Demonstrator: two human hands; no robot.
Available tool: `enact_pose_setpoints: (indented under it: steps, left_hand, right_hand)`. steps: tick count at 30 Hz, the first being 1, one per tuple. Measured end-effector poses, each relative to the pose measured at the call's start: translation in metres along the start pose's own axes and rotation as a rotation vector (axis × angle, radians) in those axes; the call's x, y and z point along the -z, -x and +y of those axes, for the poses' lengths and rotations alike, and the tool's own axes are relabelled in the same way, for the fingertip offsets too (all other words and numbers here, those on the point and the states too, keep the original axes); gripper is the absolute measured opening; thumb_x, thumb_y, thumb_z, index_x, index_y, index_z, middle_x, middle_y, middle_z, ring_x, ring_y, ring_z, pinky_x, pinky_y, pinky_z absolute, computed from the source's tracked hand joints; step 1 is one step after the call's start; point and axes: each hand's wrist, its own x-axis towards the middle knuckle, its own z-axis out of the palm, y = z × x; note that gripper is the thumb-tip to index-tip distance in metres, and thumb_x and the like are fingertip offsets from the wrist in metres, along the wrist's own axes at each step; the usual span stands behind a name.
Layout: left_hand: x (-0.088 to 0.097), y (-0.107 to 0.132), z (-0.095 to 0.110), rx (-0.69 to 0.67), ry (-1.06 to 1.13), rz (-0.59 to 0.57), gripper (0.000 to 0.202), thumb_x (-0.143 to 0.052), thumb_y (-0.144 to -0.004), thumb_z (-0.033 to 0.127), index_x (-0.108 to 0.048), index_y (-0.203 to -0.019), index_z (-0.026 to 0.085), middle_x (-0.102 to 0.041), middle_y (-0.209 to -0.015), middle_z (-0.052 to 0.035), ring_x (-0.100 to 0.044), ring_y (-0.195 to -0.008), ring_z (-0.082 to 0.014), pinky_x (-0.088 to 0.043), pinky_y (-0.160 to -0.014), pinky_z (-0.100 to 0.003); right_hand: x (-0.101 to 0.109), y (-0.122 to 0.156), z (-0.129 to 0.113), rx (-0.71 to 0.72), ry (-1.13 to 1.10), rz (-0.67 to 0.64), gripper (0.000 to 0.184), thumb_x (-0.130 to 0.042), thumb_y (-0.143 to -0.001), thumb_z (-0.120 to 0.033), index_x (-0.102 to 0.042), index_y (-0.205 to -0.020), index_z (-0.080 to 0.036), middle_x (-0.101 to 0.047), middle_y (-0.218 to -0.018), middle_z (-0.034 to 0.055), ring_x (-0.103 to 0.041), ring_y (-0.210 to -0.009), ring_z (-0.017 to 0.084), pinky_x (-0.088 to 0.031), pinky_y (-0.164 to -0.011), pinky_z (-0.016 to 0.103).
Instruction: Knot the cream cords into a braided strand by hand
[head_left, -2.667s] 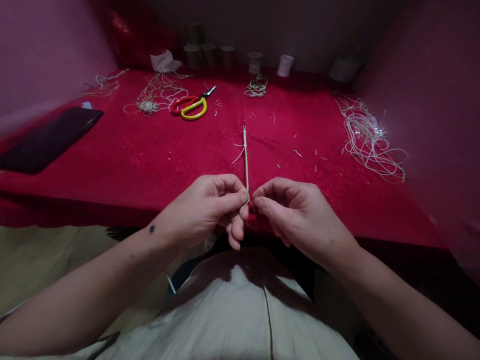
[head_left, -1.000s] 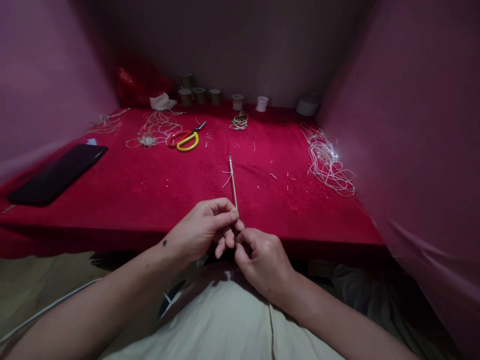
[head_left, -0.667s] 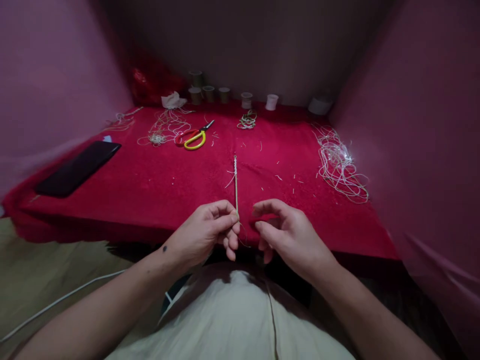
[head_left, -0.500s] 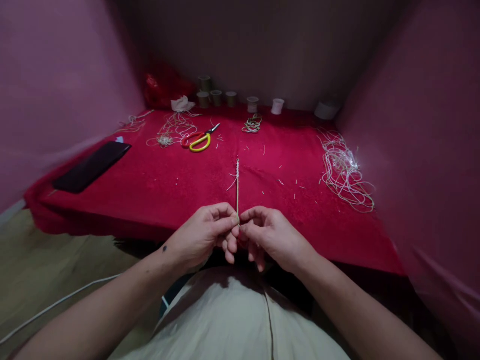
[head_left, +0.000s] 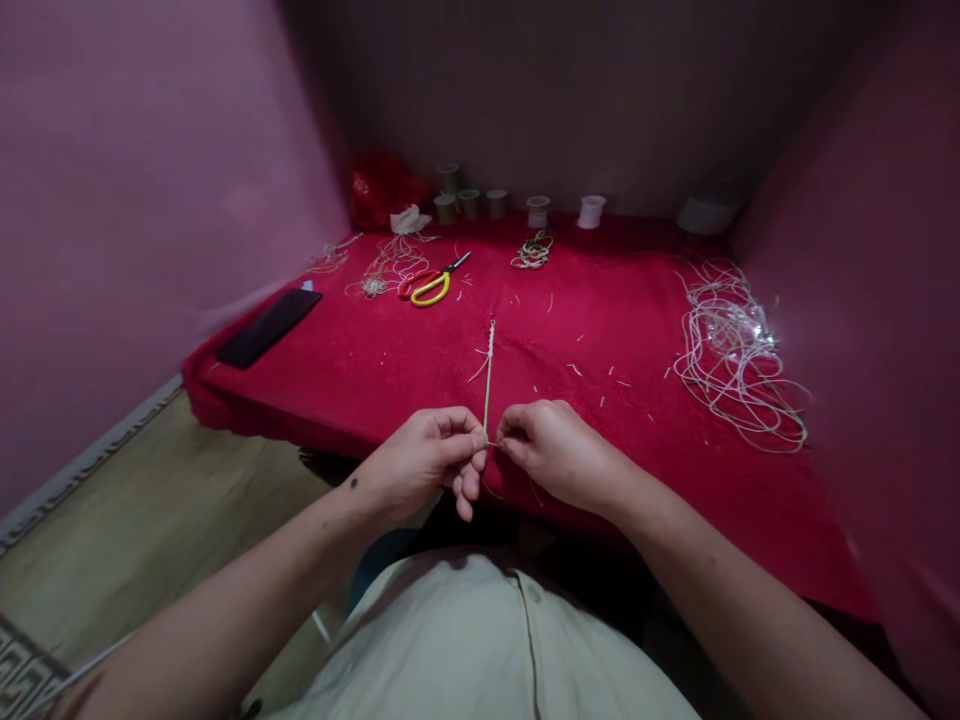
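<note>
A thin braided cord (head_left: 489,375) runs from a small fastening point on the red cloth straight toward me, knotted white at its far part and pale green nearer. My left hand (head_left: 442,450) pinches its near end between thumb and forefinger, the other fingers curled loosely below. Just to the right, my right hand (head_left: 547,440) is closed in a pinch on a thin strand of cord (head_left: 493,444) that stretches from the left fingertips. Short loose tails stick out from the braid's left side. More fine strands hang below the hands, partly hidden.
Scissors (head_left: 435,283) with red and yellow handles lie left of the cord. Cord tangles lie at left (head_left: 386,270), back (head_left: 532,250) and right (head_left: 739,350). Several thread spools (head_left: 538,211) line the back wall. A dark flat case (head_left: 268,328) rests at left; thread snippets are scattered about.
My right hand has drawn slightly away from the left, and a strand now shows between them. The whole view has shifted, with the table's things appearing farther right.
</note>
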Motion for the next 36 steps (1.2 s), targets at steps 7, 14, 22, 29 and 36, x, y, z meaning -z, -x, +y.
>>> enact_pose_setpoints:
  steps: [7,14,22,29,36]
  left_hand:
    - [-0.002,0.002,-0.007,-0.048,-0.028,0.060,0.020,-0.061,-0.081,0.026,-0.049,-0.069,0.014,-0.056,-0.048,0.0022,-0.053,-0.036,-0.0093,-0.048,-0.037,-0.022]
    - [0.005,0.005,-0.014,-0.126,0.014,0.063,0.018,-0.061,-0.081,0.024,-0.049,-0.071,0.014,-0.056,-0.053,0.0037,-0.054,-0.039,-0.0085,-0.050,-0.037,-0.022]
    - [0.009,0.002,-0.016,-0.168,-0.037,0.029,0.018,-0.055,-0.084,0.022,-0.047,-0.070,0.015,-0.055,-0.050,0.0031,-0.054,-0.037,-0.0092,-0.049,-0.038,-0.021]
    - [0.018,0.002,-0.008,-0.146,-0.237,-0.031,0.015,-0.045,-0.086,0.013,-0.046,-0.071,0.016,-0.057,-0.043,0.0007,-0.055,-0.035,-0.0118,-0.047,-0.039,-0.022]
    - [0.042,-0.006,-0.006,-0.187,-0.437,-0.087,0.014,-0.046,-0.085,0.020,-0.046,-0.070,0.019,-0.058,-0.042,0.0016,-0.054,-0.032,-0.0125,-0.040,-0.033,-0.019]
  right_hand:
    - [0.000,0.004,0.008,0.009,0.191,0.223,0.017,-0.051,-0.077,-0.005,-0.066,-0.077,-0.012,-0.065,-0.085,0.0121,-0.060,-0.075,0.018,-0.042,-0.066,0.026]
    - [-0.011,0.005,-0.021,-0.284,-0.477,-0.012,0.023,-0.041,-0.082,-0.007,-0.059,-0.096,-0.013,-0.051,-0.044,-0.0053,-0.045,-0.029,0.009,-0.033,-0.031,0.019]
    - [-0.025,-0.006,-0.020,-0.318,-0.562,-0.040,0.014,-0.046,-0.081,-0.011,-0.048,-0.068,-0.016,-0.044,-0.040,-0.0079,-0.035,-0.026,0.004,-0.024,-0.026,0.014]
    - [-0.022,-0.008,-0.021,-0.394,-0.590,-0.101,0.014,-0.050,-0.082,-0.021,-0.045,-0.068,-0.019,-0.033,-0.036,-0.0112,-0.025,-0.025,0.003,-0.016,-0.026,0.015]
    - [-0.026,-0.022,-0.030,-0.510,-0.505,-0.094,0.018,-0.056,-0.075,-0.019,-0.046,-0.060,-0.018,-0.030,-0.032,-0.0109,-0.026,-0.025,0.003,-0.013,-0.028,0.015]
